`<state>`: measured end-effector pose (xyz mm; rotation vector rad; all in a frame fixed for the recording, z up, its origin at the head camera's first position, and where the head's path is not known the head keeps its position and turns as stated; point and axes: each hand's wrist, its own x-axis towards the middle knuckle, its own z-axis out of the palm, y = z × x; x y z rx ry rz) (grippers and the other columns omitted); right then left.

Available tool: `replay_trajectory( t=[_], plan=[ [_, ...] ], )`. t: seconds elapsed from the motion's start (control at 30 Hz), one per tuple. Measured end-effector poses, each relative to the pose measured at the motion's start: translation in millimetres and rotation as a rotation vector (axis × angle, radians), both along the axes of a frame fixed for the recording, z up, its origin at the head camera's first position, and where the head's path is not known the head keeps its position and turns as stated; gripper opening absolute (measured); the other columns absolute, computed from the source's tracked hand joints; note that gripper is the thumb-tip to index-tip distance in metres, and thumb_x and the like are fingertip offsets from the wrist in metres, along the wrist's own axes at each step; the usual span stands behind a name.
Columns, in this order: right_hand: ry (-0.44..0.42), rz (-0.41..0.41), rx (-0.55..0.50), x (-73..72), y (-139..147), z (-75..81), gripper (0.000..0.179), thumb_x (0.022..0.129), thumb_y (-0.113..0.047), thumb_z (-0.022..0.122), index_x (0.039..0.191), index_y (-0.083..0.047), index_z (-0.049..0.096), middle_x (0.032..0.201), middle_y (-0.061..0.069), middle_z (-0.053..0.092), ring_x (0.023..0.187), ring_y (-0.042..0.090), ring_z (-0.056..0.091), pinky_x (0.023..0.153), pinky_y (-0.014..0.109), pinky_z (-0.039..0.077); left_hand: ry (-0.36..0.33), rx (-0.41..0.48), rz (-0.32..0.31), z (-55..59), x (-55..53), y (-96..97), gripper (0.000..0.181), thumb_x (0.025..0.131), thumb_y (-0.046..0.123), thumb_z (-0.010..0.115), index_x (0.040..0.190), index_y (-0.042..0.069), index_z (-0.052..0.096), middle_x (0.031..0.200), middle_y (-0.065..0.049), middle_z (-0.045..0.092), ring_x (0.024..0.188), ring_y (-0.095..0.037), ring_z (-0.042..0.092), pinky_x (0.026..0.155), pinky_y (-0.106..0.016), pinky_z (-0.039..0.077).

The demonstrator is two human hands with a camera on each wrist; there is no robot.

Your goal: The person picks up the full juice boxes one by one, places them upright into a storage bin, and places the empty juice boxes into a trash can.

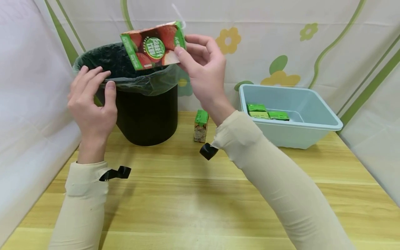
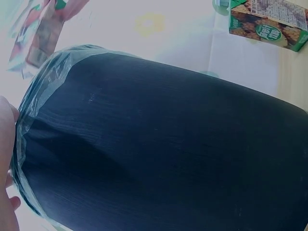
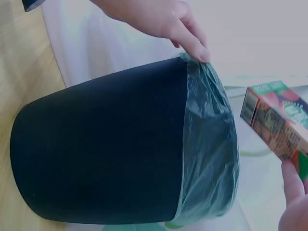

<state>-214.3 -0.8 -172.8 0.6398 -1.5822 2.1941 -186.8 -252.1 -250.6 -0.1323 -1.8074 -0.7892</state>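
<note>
Surface: a pale wooden top carried everything; its near edge was cut off at the bottom of the head view.
Bin: black and round, it stood at the back left of the surface with a clear bag folded over its rim. Its inside was dark and hard to make out.
Tub: pale blue, it stood well apart from the bin at the back right. Green packs lay in it, partly hidden by its near wall.
Left hand: it rested on the bin's near rim, fingers straight over the bag and holding nothing. The left wrist view showed only a sliver of it at the frame edge.
Right hand: its thumb and fingers pinched one end of the carton; the palm side was hidden.
Carton: red and green, tilted, it was held above the bin's mouth, apart from the rim. The print was too small to read.
Small carton: it stood upright on the surface between bin and tub, just beside the right forearm.
</note>
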Motion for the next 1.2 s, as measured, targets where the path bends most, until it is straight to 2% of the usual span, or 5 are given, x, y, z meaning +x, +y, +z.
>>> replay_trajectory(
  t=[0.33, 0.63, 0.83, 1.07, 1.2],
  plan=[
    [0.113, -0.18, 0.358, -8.9, -29.1, 4.4, 0.032, 0.099, -0.011, 0.075, 0.129, -0.005, 0.063, 0.128, 0.01, 0.071, 0.112, 0.013, 0.069, 0.093, 0.018, 0.059, 0.011, 0.017, -0.014, 0.4, -0.4, 0.3, 0.037, 0.099, 0.036, 0.064, 0.123, 0.013, 0.081, 0.137, -0.004, 0.075, 0.147, -0.012, 0.054, 0.126, -0.031, 0.033],
    [0.381, -0.313, 0.75, -17.1, -47.7, -6.4, 0.029, 0.105, -0.022, 0.068, 0.128, -0.005, 0.065, 0.127, 0.008, 0.068, 0.112, 0.015, 0.063, 0.092, 0.012, 0.049, 0.003, 0.035, -0.016, 3.3, 6.7, -3.9, 0.038, 0.098, 0.034, 0.064, 0.123, 0.01, 0.081, 0.137, -0.006, 0.075, 0.147, -0.012, 0.054, 0.127, -0.028, 0.032],
    [0.318, -0.297, 0.833, -20.5, -49.0, -6.4, 0.031, 0.105, -0.027, 0.068, 0.129, -0.008, 0.062, 0.125, 0.007, 0.067, 0.106, 0.014, 0.06, 0.088, 0.014, 0.046, 0.006, 0.037, -0.004, 4.3, 8.6, -4.1, 0.038, 0.098, 0.034, 0.064, 0.121, 0.01, 0.081, 0.136, -0.006, 0.075, 0.146, -0.013, 0.055, 0.126, -0.029, 0.033],
    [0.28, -0.259, 1.06, -20.0, -53.2, 0.6, 0.035, 0.108, -0.034, 0.063, 0.135, -0.013, 0.06, 0.14, 0.0, 0.064, 0.123, 0.013, 0.061, 0.102, 0.019, 0.046, -0.001, 0.041, 0.0, 8.2, 13.0, -5.9, 0.038, 0.098, 0.033, 0.063, 0.122, 0.008, 0.081, 0.136, -0.008, 0.075, 0.147, -0.014, 0.054, 0.127, -0.029, 0.032],
    [0.276, -0.244, 1.082, -20.2, -56.8, 1.7, 0.034, 0.108, -0.035, 0.063, 0.134, -0.013, 0.06, 0.138, 0.0, 0.065, 0.12, 0.013, 0.061, 0.101, 0.019, 0.046, 0.001, 0.045, 0.006, 9.2, 16.4, -6.8, 0.039, 0.098, 0.033, 0.063, 0.121, 0.007, 0.081, 0.135, -0.009, 0.075, 0.146, -0.015, 0.055, 0.126, -0.029, 0.033]
  ],
)
